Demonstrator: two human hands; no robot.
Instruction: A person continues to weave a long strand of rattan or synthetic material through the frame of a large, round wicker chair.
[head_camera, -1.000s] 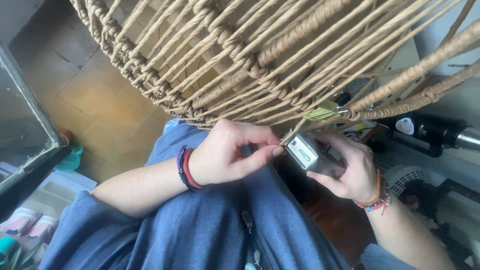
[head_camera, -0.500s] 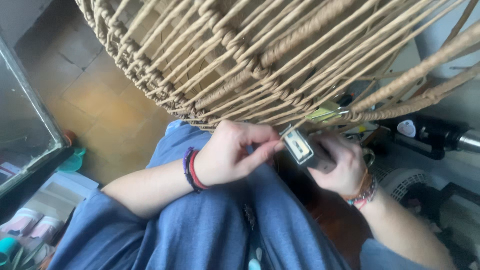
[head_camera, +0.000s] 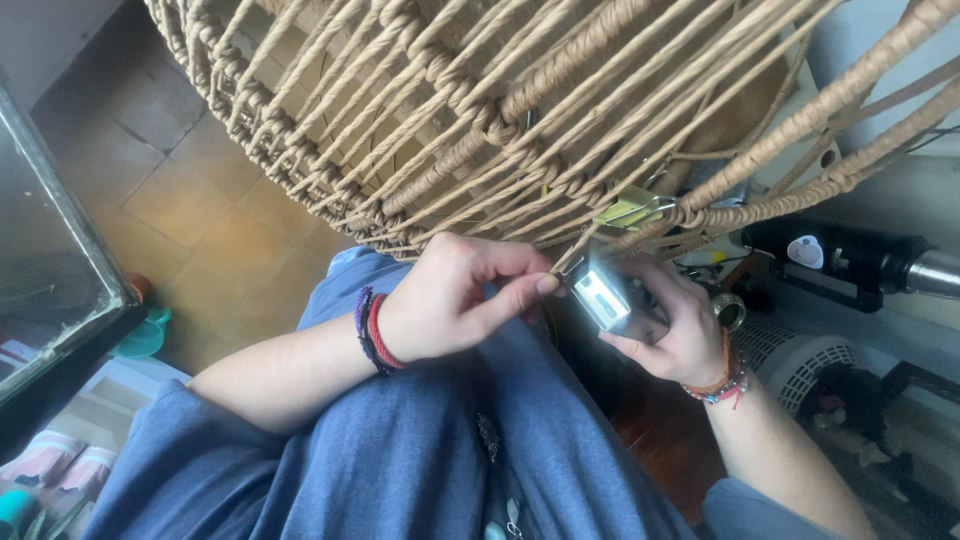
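Head view: right hand (head_camera: 672, 325) grips silver box (head_camera: 603, 297).

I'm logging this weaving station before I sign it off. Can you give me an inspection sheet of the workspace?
Surface: no table; work done over a lap in blue cloth.
Job's things: woven cord frame; small metal device; yellow-green clip.
Clutter: black tool, white fan grille.
Hands: left hand pinches a cord; right hand holds the device.
Cables: nothing seen.
Surroundings: tiled floor, glass pane.
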